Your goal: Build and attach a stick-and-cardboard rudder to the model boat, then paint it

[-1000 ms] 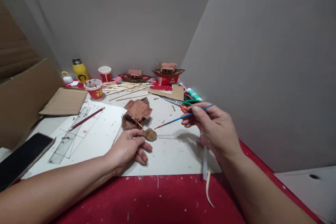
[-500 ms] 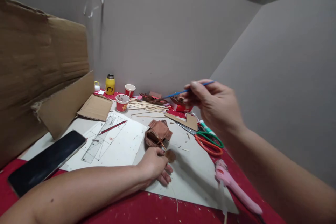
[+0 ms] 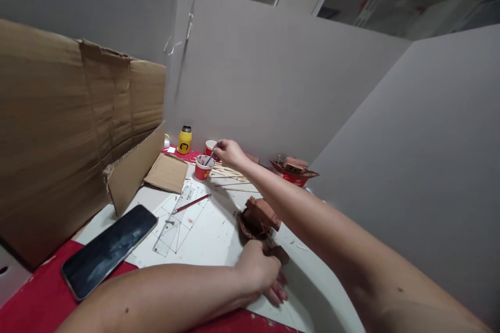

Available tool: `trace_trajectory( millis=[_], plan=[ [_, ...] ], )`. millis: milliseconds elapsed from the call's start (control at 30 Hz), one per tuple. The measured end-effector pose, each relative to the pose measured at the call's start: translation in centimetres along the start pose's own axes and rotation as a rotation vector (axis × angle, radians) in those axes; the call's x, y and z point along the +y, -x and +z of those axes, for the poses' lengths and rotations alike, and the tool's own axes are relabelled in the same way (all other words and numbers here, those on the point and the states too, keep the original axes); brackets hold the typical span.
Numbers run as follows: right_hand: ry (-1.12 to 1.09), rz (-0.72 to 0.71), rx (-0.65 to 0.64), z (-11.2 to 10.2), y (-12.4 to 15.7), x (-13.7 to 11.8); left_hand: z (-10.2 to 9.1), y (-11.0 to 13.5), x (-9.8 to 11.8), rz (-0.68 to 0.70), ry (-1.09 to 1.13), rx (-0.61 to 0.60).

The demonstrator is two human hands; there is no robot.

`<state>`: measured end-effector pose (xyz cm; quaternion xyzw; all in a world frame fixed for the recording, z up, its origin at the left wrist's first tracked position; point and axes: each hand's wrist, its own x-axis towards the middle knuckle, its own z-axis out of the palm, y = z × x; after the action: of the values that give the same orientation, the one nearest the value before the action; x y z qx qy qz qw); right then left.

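Note:
My right hand (image 3: 231, 154) is stretched far forward, its fingers pinched on a thin blue paintbrush (image 3: 211, 156). The brush's lower end is inside a red paper cup (image 3: 202, 170) whose inner wall is smeared dark. Close to me, my left hand (image 3: 260, 269) is closed at the near end of a brown model boat (image 3: 261, 217) with a curved roof, resting low over the white paper. Some of its fingers are stretched out below. A small brown flat piece (image 3: 280, 255) shows beside these fingers; how it joins the boat is hidden.
A clear ruler (image 3: 174, 221) and dark red pencil (image 3: 192, 203) lie on drawn paper, near a phone (image 3: 109, 250). Cardboard (image 3: 133, 166) stands left. Behind are a yellow bottle (image 3: 184, 140), another cup (image 3: 210, 146), thin sticks (image 3: 234, 173) and a second model boat (image 3: 294, 167).
My right hand has swung forward and left with the paintbrush, from mid-air on the right to the red cup. My left hand stays at the boat. The view has shifted.

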<state>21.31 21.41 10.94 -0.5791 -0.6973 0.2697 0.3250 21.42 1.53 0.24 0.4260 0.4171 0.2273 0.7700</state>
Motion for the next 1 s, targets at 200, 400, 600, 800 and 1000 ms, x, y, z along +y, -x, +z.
trace_trajectory(
  millis=[200, 400, 600, 800, 1000],
  plan=[
    [0.028, 0.07, -0.107, 0.7, -0.8, 0.3, 0.0, 0.0, 0.2, -0.012, -0.001, 0.001],
    [-0.004, 0.09, -0.089, -0.5, -1.1, 0.8, 0.0, -0.2, 0.0, -0.034, 0.016, -0.009],
    [0.013, 0.101, -0.165, 0.6, -1.6, 1.4, 0.0, -0.4, -0.2, -0.031, 0.036, 0.0],
    [-0.021, 0.089, -0.161, 0.5, -2.0, 1.5, 0.0, -0.6, -0.4, -0.027, 0.053, -0.009],
    [-0.113, 0.052, -0.019, -1.3, -1.8, 2.2, 0.0, -0.7, -0.4, -0.05, 0.062, -0.009]
  ],
)
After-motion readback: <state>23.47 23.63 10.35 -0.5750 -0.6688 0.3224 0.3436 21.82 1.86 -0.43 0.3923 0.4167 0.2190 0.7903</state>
